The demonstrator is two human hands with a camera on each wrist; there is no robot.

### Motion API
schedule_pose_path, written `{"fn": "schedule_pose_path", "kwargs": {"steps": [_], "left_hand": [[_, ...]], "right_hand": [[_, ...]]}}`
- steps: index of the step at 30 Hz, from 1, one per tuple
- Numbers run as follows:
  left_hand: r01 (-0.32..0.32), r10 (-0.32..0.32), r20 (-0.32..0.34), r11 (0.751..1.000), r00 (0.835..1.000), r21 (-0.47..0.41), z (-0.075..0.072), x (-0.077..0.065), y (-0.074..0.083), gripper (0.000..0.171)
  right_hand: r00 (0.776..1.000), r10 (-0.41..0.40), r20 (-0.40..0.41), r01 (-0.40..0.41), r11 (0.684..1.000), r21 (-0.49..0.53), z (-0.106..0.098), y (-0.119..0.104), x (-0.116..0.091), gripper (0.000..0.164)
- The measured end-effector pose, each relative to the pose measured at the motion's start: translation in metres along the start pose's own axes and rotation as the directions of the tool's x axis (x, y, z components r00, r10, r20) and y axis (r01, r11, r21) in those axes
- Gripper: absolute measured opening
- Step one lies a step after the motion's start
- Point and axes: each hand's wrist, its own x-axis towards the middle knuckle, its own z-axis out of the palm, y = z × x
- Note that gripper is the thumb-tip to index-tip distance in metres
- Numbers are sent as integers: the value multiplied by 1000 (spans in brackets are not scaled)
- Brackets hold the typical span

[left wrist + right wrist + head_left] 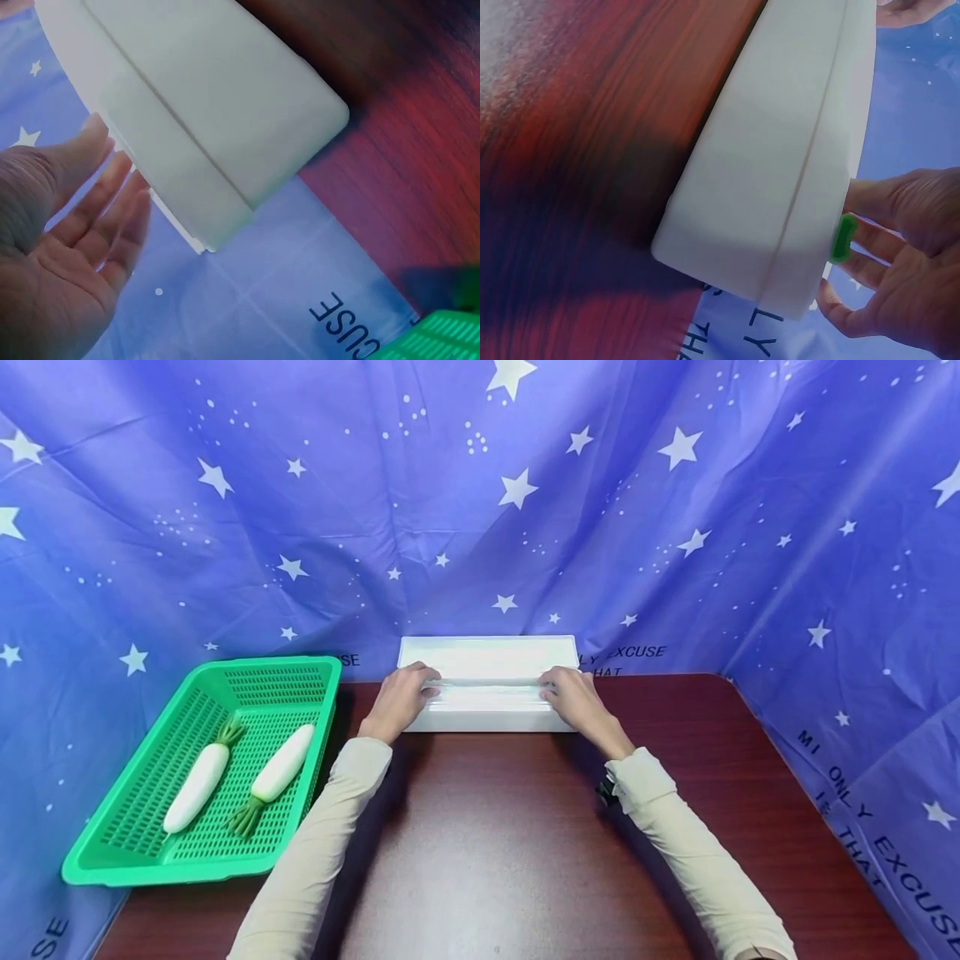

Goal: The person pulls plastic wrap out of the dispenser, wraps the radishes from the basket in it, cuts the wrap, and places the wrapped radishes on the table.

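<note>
The head view looks forward and down; both wrist views, much closer, share its long white box.

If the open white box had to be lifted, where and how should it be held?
Grip the white box low at both short ends, coming in from left and right: it is long and narrow, so end holds should keep it level. Avoid the lid, raised at the back, which might swing.

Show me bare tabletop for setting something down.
Bare: the table between the left sleeve and right sleeve, before the white box; also its right side, outside that sleeve. Crowded: left, with the green basket; back middle, with the box, left hand and right hand.
</note>
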Motion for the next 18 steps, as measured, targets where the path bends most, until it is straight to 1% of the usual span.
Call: {"fn": "schedule_pose_path", "kwargs": {"steps": [5, 8, 12, 18], "left_hand": [[12, -13, 42, 1000, 999, 21, 2, 0, 1, 26], [20, -21, 43, 999, 999, 26, 5, -1, 0, 24], [-5, 4, 22, 1000, 1000, 27, 10, -2, -1, 20], [-52, 52, -53, 999, 997, 7, 14, 0, -5, 12]], "right_hand": [[1000, 22, 22, -22, 1000, 12, 1, -1, 2, 17], [1000, 27, 16, -27, 999, 27, 3, -1, 3, 15], [1000, -5, -20, 6, 999, 32, 6, 2, 5, 15], [994, -82, -69, 85, 995, 46, 9, 8, 11, 18]]}}
